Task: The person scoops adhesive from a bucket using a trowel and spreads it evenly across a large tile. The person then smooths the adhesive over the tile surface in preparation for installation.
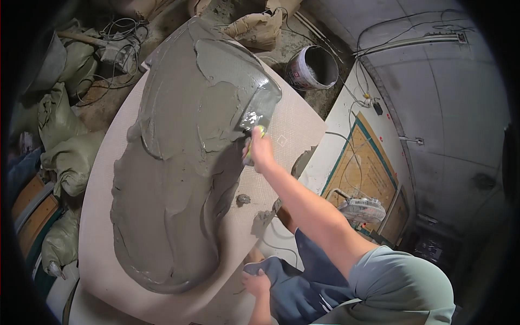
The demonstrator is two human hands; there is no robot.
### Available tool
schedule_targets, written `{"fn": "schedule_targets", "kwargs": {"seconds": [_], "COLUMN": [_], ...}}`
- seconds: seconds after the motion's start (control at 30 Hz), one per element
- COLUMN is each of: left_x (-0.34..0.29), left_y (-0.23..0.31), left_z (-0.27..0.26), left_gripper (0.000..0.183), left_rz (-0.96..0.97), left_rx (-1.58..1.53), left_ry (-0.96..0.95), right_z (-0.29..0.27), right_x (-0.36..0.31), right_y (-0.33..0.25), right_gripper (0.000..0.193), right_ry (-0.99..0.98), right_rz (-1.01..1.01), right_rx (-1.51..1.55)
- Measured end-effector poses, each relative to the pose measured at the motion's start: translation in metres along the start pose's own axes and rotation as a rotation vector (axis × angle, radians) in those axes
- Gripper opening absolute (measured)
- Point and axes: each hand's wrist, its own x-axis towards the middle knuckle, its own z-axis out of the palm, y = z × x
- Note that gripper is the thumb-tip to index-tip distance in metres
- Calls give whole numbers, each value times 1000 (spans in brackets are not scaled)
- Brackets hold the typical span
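Note:
My right hand point(261, 150) is closed around the yellow-green handle of a wide putty knife point(254, 112). Its shiny flat blade lies against wet grey mortar point(179, 162), near the mortar's right edge. The mortar forms a thick, uneven layer over much of a large pale slab with a gridded surface point(105, 216), which looks like the back of a tile. A small lump of mortar point(243, 200) sits apart on the bare right part. Below the slab's right edge, my left hand point(255, 281) rests loosely by my knee, against my dark shorts, with no tool in it.
A white bucket point(311, 67) stands beyond the slab at the upper right. Full sacks point(73, 160) line the left side. Tangled cables point(122, 51) lie at the upper left. To the right are a fan point(362, 210) and a green-edged wooden board point(360, 157).

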Motion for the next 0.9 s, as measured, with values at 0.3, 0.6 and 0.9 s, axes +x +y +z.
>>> {"fn": "schedule_targets", "kwargs": {"seconds": [0.3,0.6,0.9], "left_x": [-8,-7,-16], "left_y": [1,-9,10], "left_z": [-16,6,-6], "left_gripper": [82,84,79], "left_rz": [0,69,23], "left_rx": [-99,-28,-18], "left_ry": [-32,61,28], "right_z": [-15,-121,11], "right_x": [-98,-9,-60], "right_y": [55,27,35], "right_gripper": [46,47,46], "right_ry": [-438,221,-93], "right_rz": [-362,-409,-30], "right_rx": [-1255,-1111,-123]}}
